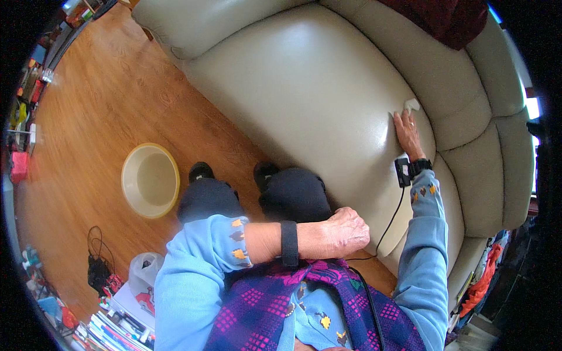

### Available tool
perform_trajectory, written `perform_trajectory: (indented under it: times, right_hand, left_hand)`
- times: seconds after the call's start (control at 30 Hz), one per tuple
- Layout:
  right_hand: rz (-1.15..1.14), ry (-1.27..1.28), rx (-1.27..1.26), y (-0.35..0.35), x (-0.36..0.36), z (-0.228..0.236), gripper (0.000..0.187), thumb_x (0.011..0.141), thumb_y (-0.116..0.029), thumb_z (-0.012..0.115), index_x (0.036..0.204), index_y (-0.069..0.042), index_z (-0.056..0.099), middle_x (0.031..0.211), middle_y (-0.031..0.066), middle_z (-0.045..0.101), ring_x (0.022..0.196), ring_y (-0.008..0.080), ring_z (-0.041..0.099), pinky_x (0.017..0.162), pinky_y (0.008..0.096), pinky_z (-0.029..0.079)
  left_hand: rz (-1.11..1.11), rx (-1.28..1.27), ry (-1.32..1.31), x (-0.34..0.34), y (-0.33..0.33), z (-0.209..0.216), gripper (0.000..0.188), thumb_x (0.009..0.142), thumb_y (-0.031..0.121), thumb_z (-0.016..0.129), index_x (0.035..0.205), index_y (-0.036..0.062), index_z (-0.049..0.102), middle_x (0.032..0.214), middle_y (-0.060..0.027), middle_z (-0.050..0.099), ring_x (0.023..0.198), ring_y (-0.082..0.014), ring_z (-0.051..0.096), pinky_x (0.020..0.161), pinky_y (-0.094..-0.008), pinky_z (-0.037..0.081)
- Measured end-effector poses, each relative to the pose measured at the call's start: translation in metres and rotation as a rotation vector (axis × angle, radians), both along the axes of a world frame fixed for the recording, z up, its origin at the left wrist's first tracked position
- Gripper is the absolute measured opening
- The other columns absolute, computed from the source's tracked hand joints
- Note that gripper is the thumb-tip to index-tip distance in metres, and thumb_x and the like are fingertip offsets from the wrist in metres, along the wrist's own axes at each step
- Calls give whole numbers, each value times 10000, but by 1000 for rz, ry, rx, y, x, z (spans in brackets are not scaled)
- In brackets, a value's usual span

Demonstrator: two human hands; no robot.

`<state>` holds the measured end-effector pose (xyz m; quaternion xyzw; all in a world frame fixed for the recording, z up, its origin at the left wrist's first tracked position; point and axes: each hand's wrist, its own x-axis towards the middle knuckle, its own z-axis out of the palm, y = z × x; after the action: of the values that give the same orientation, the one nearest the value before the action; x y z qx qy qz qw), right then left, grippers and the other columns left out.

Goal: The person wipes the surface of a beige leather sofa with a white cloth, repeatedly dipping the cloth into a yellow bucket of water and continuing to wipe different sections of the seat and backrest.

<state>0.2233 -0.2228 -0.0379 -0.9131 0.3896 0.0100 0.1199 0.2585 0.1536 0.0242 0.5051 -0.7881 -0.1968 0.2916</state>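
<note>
At the inner edge of the beige leather sofa seat [304, 76], by the backrest, my right hand [408, 136] is stretched out palm down. Its fingers press a small folded white cloth [412, 105] that sticks out past the fingertips. A black strap with a small cabled device [403, 171] sits at that wrist. My left hand [346, 229] is held in front of my body, closed in a fist with the back of the hand up. The curled fingers are hidden, so what they hold, if anything, does not show. A black band [289, 243] circles the left wrist.
A cream round bucket [133, 193] stands on the wooden floor [88, 128] to the left of my feet. Nearer lie a plastic bag [145, 272] and stacked papers [108, 334]. A dark red cloth [439, 20] hangs over the backrest. The device's black cable [393, 217] runs toward my body.
</note>
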Motion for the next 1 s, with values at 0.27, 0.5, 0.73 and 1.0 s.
perform_trajectory:
  times: [0.27, 0.5, 0.73, 1.0]
  right_hand:
    - [-5, 2, -97, 33, 49, 12, 901, 928, -658, 389, 1494, 37, 291, 1567, 276, 233, 1460, 402, 230, 1172, 545, 172]
    - [162, -91, -129, 51, 38, 26, 797, 955, -545, 451, 1445, 73, 343, 1508, 296, 327, 1391, 436, 326, 1138, 473, 274]
    - [231, -68, -172, 72, 35, 32, 804, 926, -505, 532, 1437, 84, 332, 1499, 303, 320, 1382, 431, 326, 1136, 489, 270]
    - [358, -10, -214, 86, 9, 20, 913, 924, -645, 463, 1479, 60, 293, 1563, 272, 228, 1462, 411, 204, 1188, 527, 161]
  left_hand:
    - [50, 18, -3, -26, 3, -4, 156, 761, 149, 609, 686, 17, 645, 702, -151, 653, 703, -305, 669, 612, -405, 514]
    - [127, -58, -89, -13, 11, 9, 169, 759, 186, 623, 693, 38, 672, 694, -118, 671, 685, -268, 676, 598, -413, 513]
    - [129, -52, -128, 11, -32, 14, 171, 764, 207, 630, 701, 62, 694, 668, -102, 670, 677, -260, 683, 584, -404, 510]
    - [22, 8, 25, 15, -76, 4, 166, 812, 166, 588, 734, 41, 665, 714, -129, 670, 720, -281, 689, 637, -405, 526]
